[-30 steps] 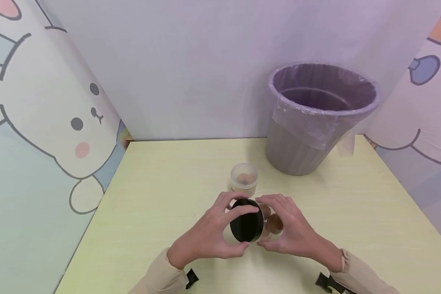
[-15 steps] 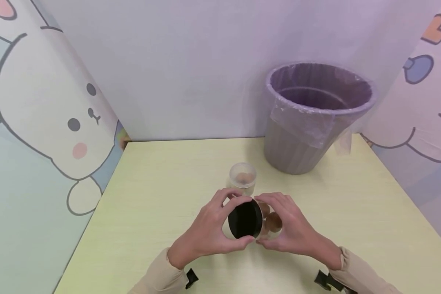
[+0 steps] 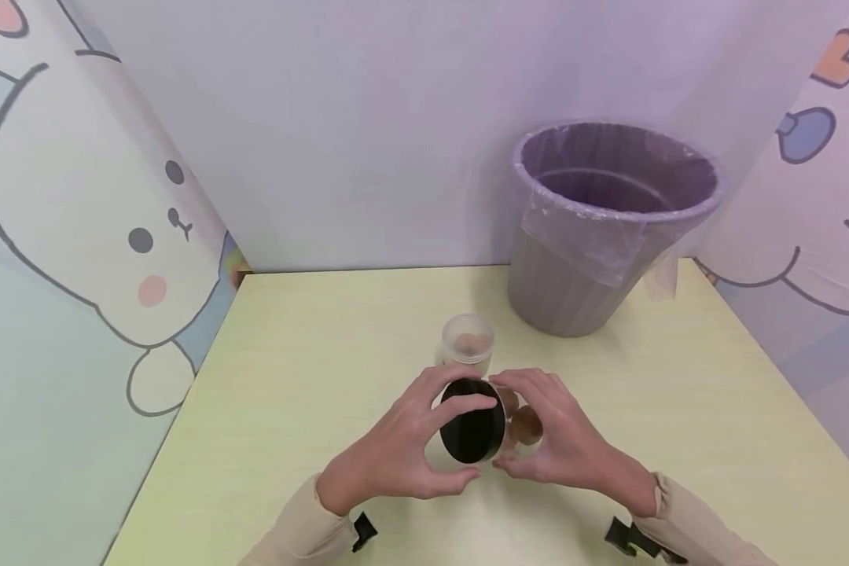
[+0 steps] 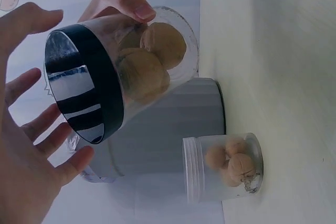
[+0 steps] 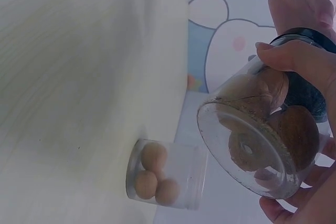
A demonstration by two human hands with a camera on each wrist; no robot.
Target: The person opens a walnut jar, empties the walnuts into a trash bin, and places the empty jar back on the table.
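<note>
My right hand (image 3: 566, 440) grips the clear body of a jar (image 5: 231, 121), held tilted above the table with its black lid (image 3: 472, 428) towards the left. Large brown round pieces (image 4: 142, 72), walnut-like, show through its wall. Around the lid my left hand (image 3: 403, 448) is spread; in the left wrist view its thumb stands apart from the rim and the fingers are loose near the lid's edge. Just beyond the hands, a smaller clear jar (image 4: 194, 171) stands upright on the table. Several light brown balls (image 5: 152, 174) lie at its bottom.
A grey bin (image 3: 562, 291) with a clear plastic liner stands at the back right of the pale wooden table (image 3: 311, 346). Behind it rises a plain wall (image 3: 339, 141). Cartoon-printed panels (image 3: 78, 236) border both sides.
Half a second ago the left thumb and forefinger were at the lid's edge; now the thumb is lower, away from it, and the forefinger lies across the lid's face. The right hand stays almost still.
</note>
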